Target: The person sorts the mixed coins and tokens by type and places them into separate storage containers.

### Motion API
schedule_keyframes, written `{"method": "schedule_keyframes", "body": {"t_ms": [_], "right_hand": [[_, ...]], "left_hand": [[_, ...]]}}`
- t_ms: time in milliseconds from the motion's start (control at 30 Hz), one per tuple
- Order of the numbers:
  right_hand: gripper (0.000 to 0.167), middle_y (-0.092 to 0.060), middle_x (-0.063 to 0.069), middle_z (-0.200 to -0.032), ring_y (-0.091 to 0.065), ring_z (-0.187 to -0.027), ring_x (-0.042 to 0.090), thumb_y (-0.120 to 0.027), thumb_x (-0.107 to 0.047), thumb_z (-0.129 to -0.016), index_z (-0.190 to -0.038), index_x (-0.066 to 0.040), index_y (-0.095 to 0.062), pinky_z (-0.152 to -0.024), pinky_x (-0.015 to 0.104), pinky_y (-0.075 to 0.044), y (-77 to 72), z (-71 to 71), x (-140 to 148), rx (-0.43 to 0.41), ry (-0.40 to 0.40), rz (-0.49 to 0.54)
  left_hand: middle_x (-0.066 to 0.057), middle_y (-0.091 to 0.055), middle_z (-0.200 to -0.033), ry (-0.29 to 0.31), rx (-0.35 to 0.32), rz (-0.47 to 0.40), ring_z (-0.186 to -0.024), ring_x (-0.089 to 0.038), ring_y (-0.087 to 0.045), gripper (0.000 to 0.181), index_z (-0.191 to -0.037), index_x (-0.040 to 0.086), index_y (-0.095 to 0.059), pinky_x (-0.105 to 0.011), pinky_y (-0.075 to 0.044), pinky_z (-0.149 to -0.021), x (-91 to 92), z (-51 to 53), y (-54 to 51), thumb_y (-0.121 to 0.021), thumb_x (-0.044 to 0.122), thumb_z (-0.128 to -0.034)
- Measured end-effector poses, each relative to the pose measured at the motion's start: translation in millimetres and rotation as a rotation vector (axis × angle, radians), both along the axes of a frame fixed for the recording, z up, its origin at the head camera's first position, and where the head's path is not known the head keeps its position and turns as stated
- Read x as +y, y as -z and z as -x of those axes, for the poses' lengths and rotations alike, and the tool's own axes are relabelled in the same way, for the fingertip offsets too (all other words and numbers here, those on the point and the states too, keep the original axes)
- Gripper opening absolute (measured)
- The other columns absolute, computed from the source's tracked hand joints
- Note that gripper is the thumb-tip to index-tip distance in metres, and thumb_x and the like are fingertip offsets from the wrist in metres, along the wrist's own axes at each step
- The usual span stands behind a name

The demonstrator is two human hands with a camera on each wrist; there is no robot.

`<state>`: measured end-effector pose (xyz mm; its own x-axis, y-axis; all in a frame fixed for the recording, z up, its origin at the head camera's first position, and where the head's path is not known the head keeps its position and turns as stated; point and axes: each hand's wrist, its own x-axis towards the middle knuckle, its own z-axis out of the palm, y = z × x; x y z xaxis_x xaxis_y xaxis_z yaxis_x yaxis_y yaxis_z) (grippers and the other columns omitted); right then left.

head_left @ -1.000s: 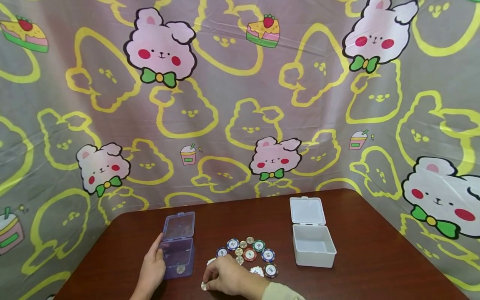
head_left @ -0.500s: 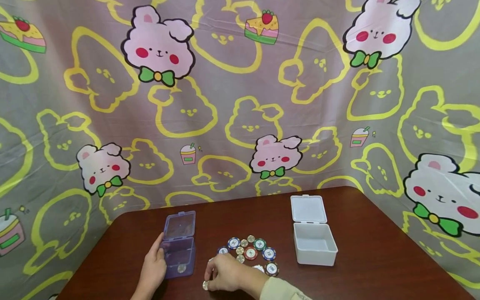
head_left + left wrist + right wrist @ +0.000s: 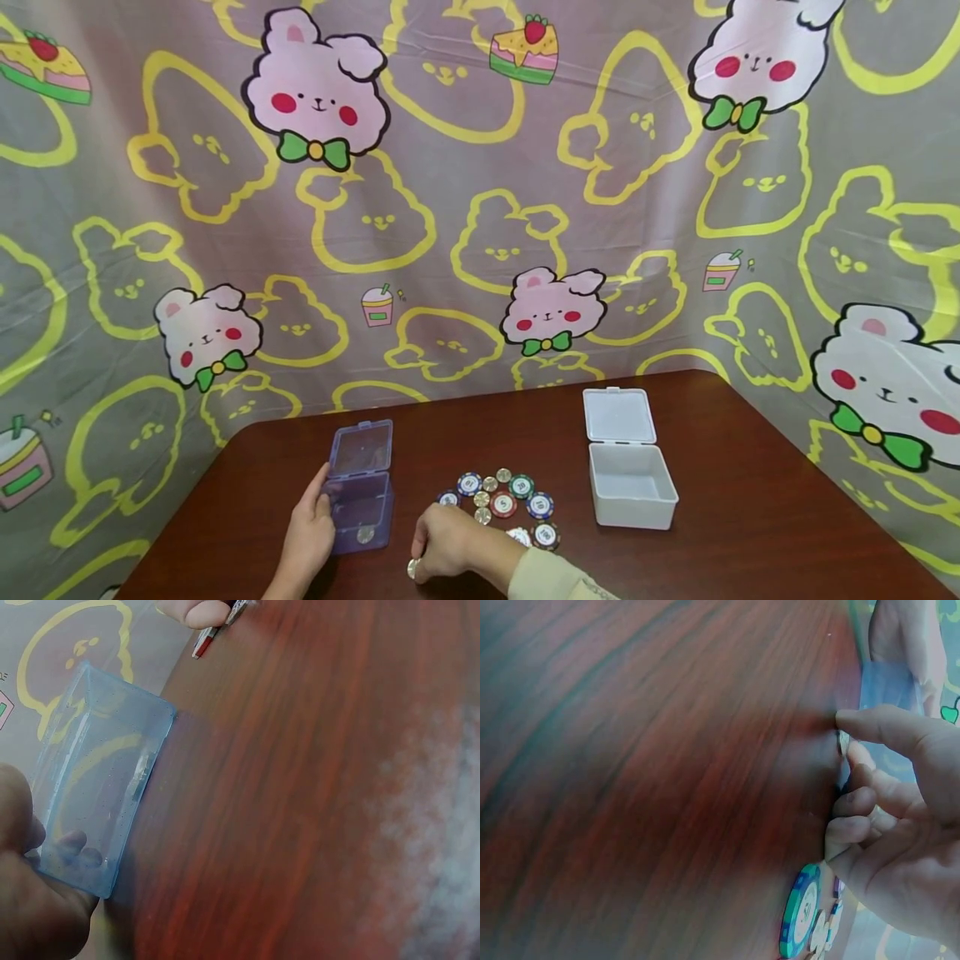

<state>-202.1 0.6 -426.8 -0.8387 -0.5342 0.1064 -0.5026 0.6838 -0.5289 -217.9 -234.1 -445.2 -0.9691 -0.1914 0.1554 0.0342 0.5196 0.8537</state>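
Note:
My left hand (image 3: 307,533) grips the left side of a translucent blue plastic box (image 3: 361,546) with its lid (image 3: 362,447) raised. In the left wrist view, fingers show through the wall of the box (image 3: 112,780). One coin (image 3: 365,534) lies inside. To the right of the box, my right hand (image 3: 450,537) pinches a shiny coin (image 3: 413,569) low at the tabletop. The thumb and a finger meet at that coin (image 3: 843,742) in the right wrist view, and the other fingers curl beneath. Part of the chip group is hidden behind this hand.
Several poker chips, among them a red one (image 3: 503,504) and a green one (image 3: 521,487), lie beyond my right hand with several coins (image 3: 482,499). A white box (image 3: 633,508) with its lid up stands on the right of the brown table (image 3: 720,492). A patterned curtain (image 3: 450,400) hangs behind.
My right hand's fingers have drawn closer together around the coin, closing the gap between thumb and finger. The left hand keeps its hold on the blue box. The head view has shifted slightly.

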Motion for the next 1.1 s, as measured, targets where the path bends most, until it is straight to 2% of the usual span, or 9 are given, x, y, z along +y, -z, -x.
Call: {"method": "schedule_keyframes", "body": {"t_ms": [300, 533, 800, 833, 900, 1033, 1100], "right_hand": [[0.023, -0.051, -0.014, -0.061, -0.048, -0.063, 0.002, -0.087, -0.019, -0.068, -0.066, -0.021, -0.064, -0.062, 0.015, -0.042, -2.8, -3.5, -0.3, -0.021, 0.035, -0.006], [0.021, -0.049, -0.019, -0.056, -0.045, -0.059, -0.002, -0.087, -0.020, -0.068, -0.065, -0.023, -0.066, -0.058, 0.012, -0.038, 3.2, -6.7, -1.1, 0.039, 0.028, -0.022], [0.018, -0.057, -0.017, -0.065, -0.047, -0.063, -0.006, -0.086, -0.013, -0.070, -0.083, -0.013, -0.074, -0.061, 0.011, -0.039, 19.1, -12.4, 5.4, 0.114, -0.014, 0.190], [0.019, -0.058, -0.016, -0.065, -0.048, -0.064, -0.007, -0.086, -0.013, -0.070, -0.085, -0.012, -0.076, -0.061, 0.011, -0.039, 22.2, -12.5, 6.0, 0.148, -0.023, 0.201], [0.021, -0.060, -0.015, -0.065, -0.049, -0.065, -0.007, -0.087, -0.011, -0.069, -0.088, -0.011, -0.078, -0.061, 0.011, -0.040, 25.6, -12.8, 6.5, 0.162, -0.018, 0.225], [0.018, -0.059, -0.017, -0.063, -0.048, -0.063, -0.007, -0.089, -0.010, -0.067, -0.082, -0.014, -0.080, -0.060, 0.011, -0.040, 24.4, -13.6, 6.4, 0.109, 0.018, 0.269], [0.016, -0.056, -0.018, -0.061, -0.047, -0.061, -0.007, -0.090, -0.011, -0.066, -0.077, -0.016, -0.079, -0.059, 0.012, -0.039, 20.3, -14.2, 5.9, 0.053, 0.048, 0.286]], "left_hand": [[-0.035, -0.026, -0.154, -0.002, 0.003, -0.002, -0.142, -0.046, -0.024, 0.053, -0.157, -0.003, -0.022, -0.061, -0.019, -0.115, 2.1, -0.1, -1.8, -0.027, -0.001, -0.1047], [-0.036, -0.026, -0.154, 0.003, -0.002, -0.004, -0.143, -0.048, -0.022, 0.054, -0.157, -0.003, -0.022, -0.062, -0.018, -0.115, 1.1, 0.0, 0.2, -0.027, -0.002, -0.1036], [-0.036, -0.027, -0.153, 0.000, -0.003, 0.018, -0.138, -0.047, -0.029, 0.052, -0.157, -0.003, -0.023, -0.062, -0.021, -0.113, 0.6, -1.2, -0.3, -0.027, -0.002, -0.1048], [-0.036, -0.027, -0.154, 0.001, -0.001, 0.015, -0.136, -0.046, -0.031, 0.052, -0.157, -0.003, -0.023, -0.062, -0.022, -0.113, 0.6, -1.4, -0.3, -0.027, -0.001, -0.1049], [-0.036, -0.027, -0.153, 0.001, 0.009, 0.016, -0.134, -0.044, -0.033, 0.052, -0.157, -0.003, -0.023, -0.061, -0.023, -0.113, 0.3, -1.5, 0.0, -0.027, -0.001, -0.1050], [-0.036, -0.030, -0.152, -0.004, 0.022, 0.011, -0.130, -0.042, -0.035, 0.051, -0.156, -0.003, -0.024, -0.059, -0.024, -0.112, 0.7, -1.3, 0.7, -0.027, -0.001, -0.1054], [-0.036, -0.031, -0.152, -0.008, 0.025, 0.016, -0.126, -0.042, -0.037, 0.051, -0.156, -0.003, -0.025, -0.058, -0.026, -0.110, 1.2, -0.9, 1.3, -0.027, -0.001, -0.1055]]}}
